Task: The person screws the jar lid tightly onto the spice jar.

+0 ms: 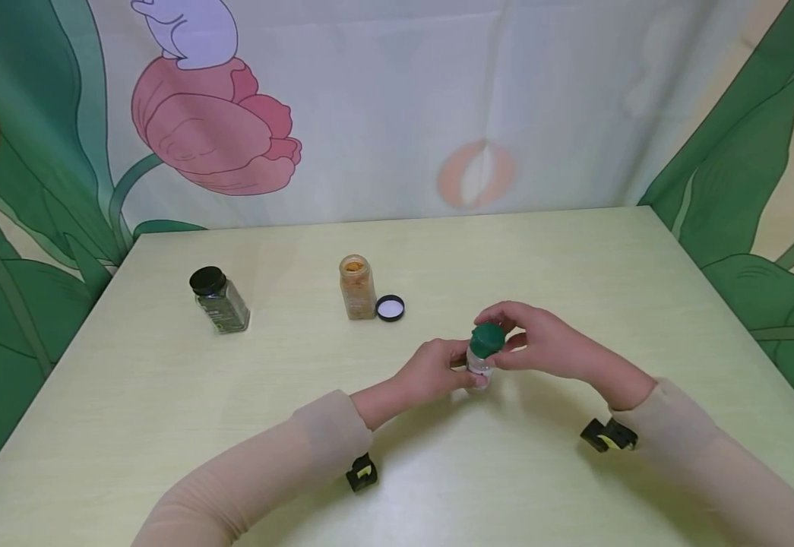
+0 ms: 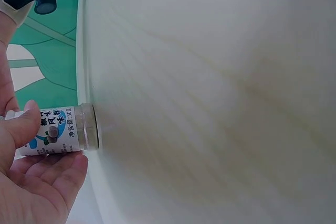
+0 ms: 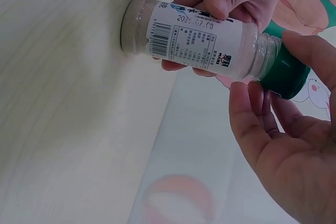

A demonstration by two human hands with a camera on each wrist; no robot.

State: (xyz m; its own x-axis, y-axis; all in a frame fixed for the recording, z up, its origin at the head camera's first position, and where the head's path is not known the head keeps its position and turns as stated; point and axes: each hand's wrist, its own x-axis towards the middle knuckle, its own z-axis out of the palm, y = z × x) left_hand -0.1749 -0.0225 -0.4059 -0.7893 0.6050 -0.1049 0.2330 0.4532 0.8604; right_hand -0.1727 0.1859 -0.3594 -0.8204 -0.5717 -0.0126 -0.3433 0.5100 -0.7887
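Note:
A small clear seasoning shaker [image 1: 480, 366] with a green cap [image 1: 488, 339] stands close over the table, between both hands. My left hand [image 1: 434, 370] grips the shaker's body, thumb on one side and fingers on the other. With the right hand [image 1: 547, 343] I pinch the green cap from above and the side. In the right wrist view, the white label [image 3: 194, 38] with a barcode faces the camera, and threads show just below the cap. The left wrist view shows pale contents near the shaker's base [image 2: 86, 127]; the cap is hidden there.
Farther back stands an uncapped jar [image 1: 359, 292] of orange-brown seasoning, its black lid [image 1: 390, 308] lying upturned beside it. To the left is a black-capped jar [image 1: 222, 304] of dark green flakes. A printed curtain [image 1: 383, 114] hangs behind the table's far edge.

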